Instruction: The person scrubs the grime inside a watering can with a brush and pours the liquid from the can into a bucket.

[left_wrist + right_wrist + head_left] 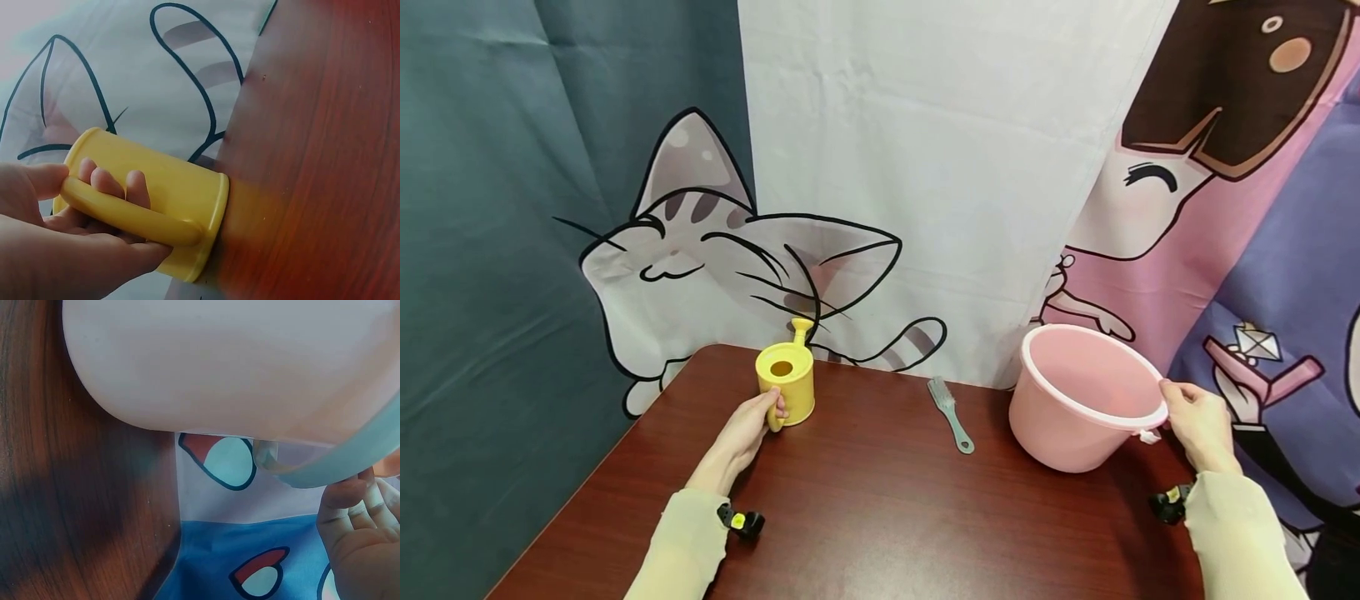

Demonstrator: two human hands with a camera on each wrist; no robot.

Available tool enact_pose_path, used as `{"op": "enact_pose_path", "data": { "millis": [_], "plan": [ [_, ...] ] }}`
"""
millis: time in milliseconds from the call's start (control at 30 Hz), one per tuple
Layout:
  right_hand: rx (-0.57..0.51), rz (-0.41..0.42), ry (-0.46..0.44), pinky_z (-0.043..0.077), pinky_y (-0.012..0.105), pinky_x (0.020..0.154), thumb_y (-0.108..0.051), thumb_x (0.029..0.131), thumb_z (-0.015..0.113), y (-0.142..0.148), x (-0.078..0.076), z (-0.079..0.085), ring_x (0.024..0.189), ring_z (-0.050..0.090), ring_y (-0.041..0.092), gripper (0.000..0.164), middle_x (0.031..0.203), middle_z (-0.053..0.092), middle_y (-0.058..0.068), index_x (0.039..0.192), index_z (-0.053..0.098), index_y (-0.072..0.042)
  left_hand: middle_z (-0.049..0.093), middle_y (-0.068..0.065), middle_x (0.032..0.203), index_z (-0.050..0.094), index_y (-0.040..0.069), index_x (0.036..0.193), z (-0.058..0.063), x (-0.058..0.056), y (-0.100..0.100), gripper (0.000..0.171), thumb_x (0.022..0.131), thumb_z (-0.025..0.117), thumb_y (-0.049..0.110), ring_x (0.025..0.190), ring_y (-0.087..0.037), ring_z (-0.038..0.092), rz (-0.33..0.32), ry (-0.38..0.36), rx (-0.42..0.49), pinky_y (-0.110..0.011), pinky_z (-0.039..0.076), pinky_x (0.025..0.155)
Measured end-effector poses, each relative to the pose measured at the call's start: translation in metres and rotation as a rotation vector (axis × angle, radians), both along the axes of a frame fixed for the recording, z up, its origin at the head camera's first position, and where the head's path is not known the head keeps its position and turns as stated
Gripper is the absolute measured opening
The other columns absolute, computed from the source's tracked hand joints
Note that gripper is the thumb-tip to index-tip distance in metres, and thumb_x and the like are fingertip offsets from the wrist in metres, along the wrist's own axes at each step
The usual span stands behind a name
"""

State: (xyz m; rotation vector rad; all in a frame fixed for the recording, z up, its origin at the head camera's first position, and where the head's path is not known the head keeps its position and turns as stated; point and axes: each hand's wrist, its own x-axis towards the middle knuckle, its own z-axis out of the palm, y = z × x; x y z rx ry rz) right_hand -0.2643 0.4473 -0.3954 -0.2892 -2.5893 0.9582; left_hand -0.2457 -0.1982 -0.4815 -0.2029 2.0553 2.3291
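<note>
My left hand [752, 425] grips the handle of a yellow watering can [797, 392], fingers through the loop as the left wrist view shows. The can [169, 181] stands upright near the table's back edge, its spout pointing away from me. On the right, my right hand [1202, 421] pinches the rim of a pink bucket [1060, 433]. Seen from the right wrist, the thumb and fingers [347, 492] hold the bucket's pale rim [350, 464] from outside. Between the two vessels lies a grey-green brush [951, 417], bristles toward the back, touched by neither hand.
The brown wooden table [880, 517] runs back to a printed cloth [940, 167] hanging right behind it. The brush lies close to the bucket's left side. A small white piece [1148, 436] sits on the bucket's outer wall below the rim.
</note>
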Motion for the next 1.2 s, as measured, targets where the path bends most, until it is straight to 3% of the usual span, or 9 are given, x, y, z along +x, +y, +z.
{"op": "enact_pose_path", "data": {
  "millis": [233,433,600,800,867,1000,1100,1200],
  "plan": [
    [-0.018,0.0,-0.002,0.04,0.022,0.058,-0.044,0.1,0.046,-0.001,0.0,-0.002,0.059,0.053,0.003,0.056,0.067,0.062,-0.014,0.119,0.063,0.006,0.052,-0.004,0.089,0.056,0.0,0.093,0.0,0.003,0.006,0.034,0.107,0.041,0.027,0.088,-0.018,0.053,0.035,0.022,-0.018,-0.03,0.04,0.086],
    [-0.081,0.001,0.0,0.042,0.02,0.054,-0.044,0.1,0.046,-0.002,-0.001,-0.003,0.055,0.055,0.003,0.057,0.064,0.057,-0.022,0.122,0.06,0.007,0.056,-0.008,0.091,0.058,-0.007,0.097,0.0,0.006,0.008,0.039,0.106,0.042,0.028,0.088,-0.022,0.054,0.062,0.054,-0.129,-0.032,0.042,0.083],
    [-0.109,0.056,-0.02,0.046,0.022,0.053,-0.043,0.101,0.044,-0.002,0.001,-0.001,0.055,0.058,0.006,0.059,0.065,0.058,-0.019,0.123,0.057,0.01,0.059,-0.014,0.099,0.059,-0.008,0.104,0.002,0.009,0.007,0.045,0.107,0.039,0.031,0.096,-0.026,0.053,0.076,0.051,-0.241,-0.035,0.039,0.088],
    [-0.15,0.074,-0.042,0.048,0.025,0.053,-0.042,0.102,0.04,0.0,0.009,0.007,0.057,0.058,0.009,0.06,0.07,0.057,-0.017,0.129,0.049,0.011,0.055,-0.019,0.115,0.054,-0.007,0.118,0.009,0.012,0.008,0.051,0.107,0.033,0.039,0.111,-0.029,0.048,0.029,0.036,-0.301,-0.041,0.032,0.099],
    [-0.099,0.053,-0.02,0.048,0.027,0.054,-0.041,0.102,0.04,-0.001,0.011,0.011,0.057,0.06,0.011,0.059,0.077,0.061,-0.011,0.132,0.049,0.008,0.052,-0.02,0.122,0.051,-0.005,0.123,0.012,0.015,0.007,0.053,0.106,0.034,0.042,0.117,-0.03,0.044,0.008,0.019,-0.35,-0.044,0.03,0.102],
    [0.08,-0.011,0.049,0.044,0.04,0.072,-0.036,0.101,0.04,-0.011,0.018,0.015,0.082,0.063,0.033,0.052,0.1,0.066,0.022,0.13,0.053,0.005,0.046,-0.018,0.131,0.045,0.001,0.13,0.019,0.022,0.002,0.053,0.105,0.036,0.046,0.124,-0.031,0.04,0.005,0.0,-0.491,-0.049,0.029,0.103],
    [0.163,0.002,0.12,0.035,0.053,0.085,-0.027,0.1,0.043,-0.026,0.025,0.018,0.102,0.052,0.048,0.046,0.115,0.058,0.033,0.127,0.053,0.008,0.043,-0.019,0.131,0.043,0.001,0.131,0.025,0.026,0.0,0.049,0.105,0.038,0.042,0.121,-0.033,0.04,0.045,0.04,-0.589,-0.05,0.031,0.1],
    [0.198,0.046,0.17,0.028,0.061,0.092,-0.022,0.098,0.045,-0.045,0.034,0.023,0.111,0.043,0.056,0.044,0.118,0.052,0.039,0.127,0.051,0.011,0.042,-0.02,0.127,0.044,0.001,0.129,0.032,0.028,0.002,0.043,0.104,0.041,0.037,0.118,-0.034,0.041,0.104,0.115,-0.702,-0.05,0.032,0.098]
  ]
}}
